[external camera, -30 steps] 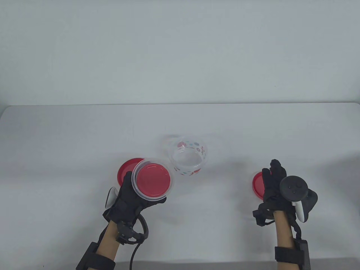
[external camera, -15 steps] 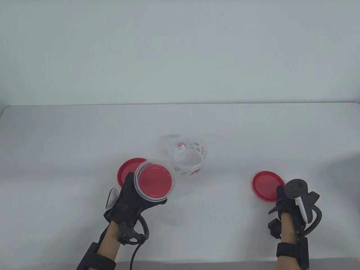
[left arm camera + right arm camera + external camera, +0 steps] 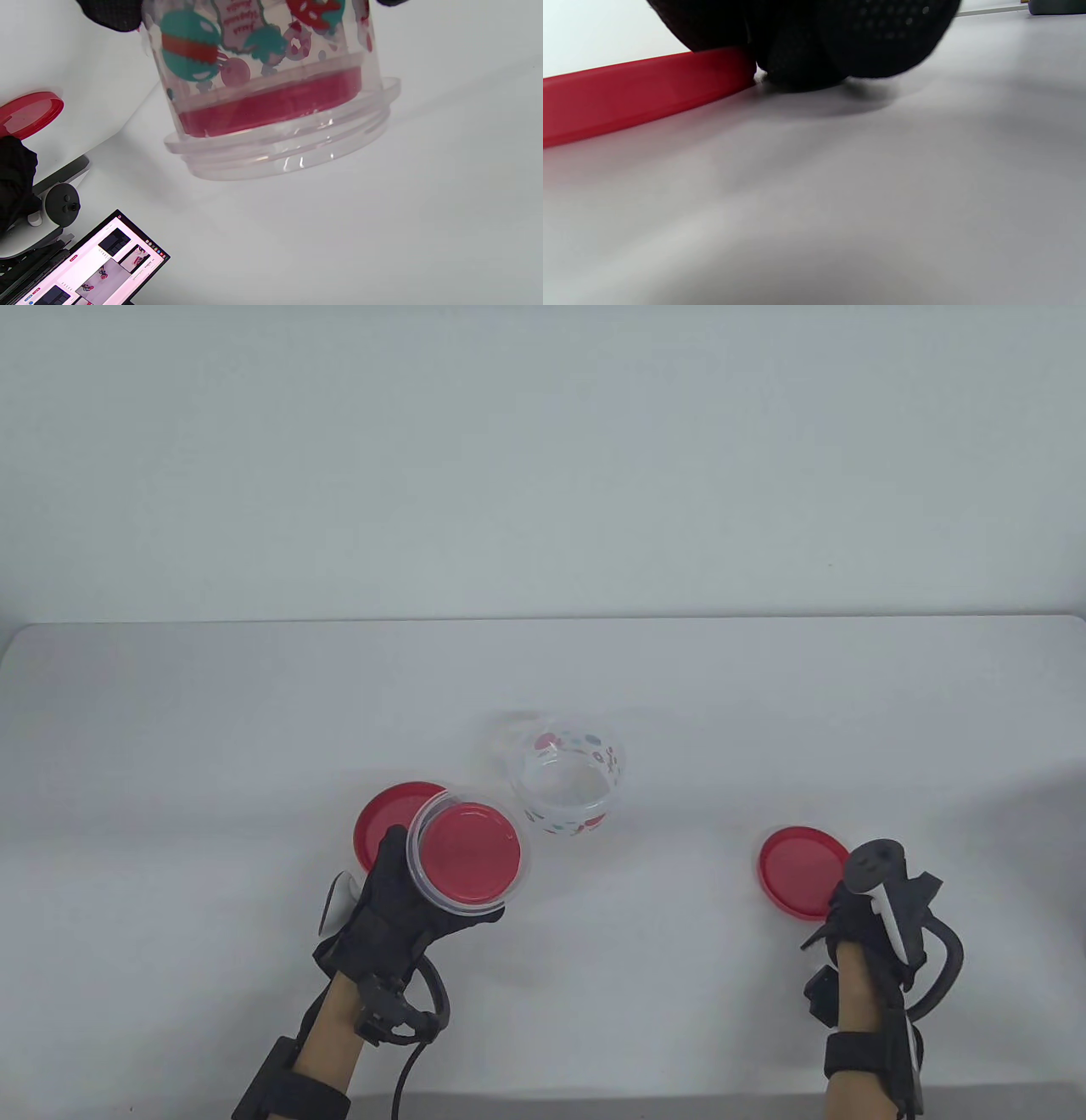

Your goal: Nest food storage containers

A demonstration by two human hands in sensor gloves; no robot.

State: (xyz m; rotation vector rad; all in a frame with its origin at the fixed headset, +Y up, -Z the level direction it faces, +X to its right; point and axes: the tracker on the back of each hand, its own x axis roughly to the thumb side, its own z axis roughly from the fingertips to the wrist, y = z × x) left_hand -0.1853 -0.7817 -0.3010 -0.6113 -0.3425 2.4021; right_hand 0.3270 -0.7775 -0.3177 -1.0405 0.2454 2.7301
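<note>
Table view: I see my left hand (image 3: 399, 908) lifted above the table (image 3: 679, 687), its grip closed around a clear printed container (image 3: 468, 857) with a red lid (image 3: 469, 853) showing inside it.
Left wrist view: the held container (image 3: 271, 84) hangs tilted, its threaded rim toward the camera, the red lid (image 3: 271, 106) seated just inside the rim.
Second container: a clear printed container (image 3: 570, 780) stands open on the table just beyond the held one, apart from it.
Loose lids: one red lid (image 3: 386, 821) lies on the table partly behind the held container; another red lid (image 3: 799, 871) lies to the right.
Right hand: my right hand (image 3: 857, 912) is down at that lid's near right edge.
Right wrist view: gloved fingers (image 3: 806, 46) touch the lid's rim (image 3: 640, 93) and the table; whether this grip has closed on the lid I cannot tell.
</note>
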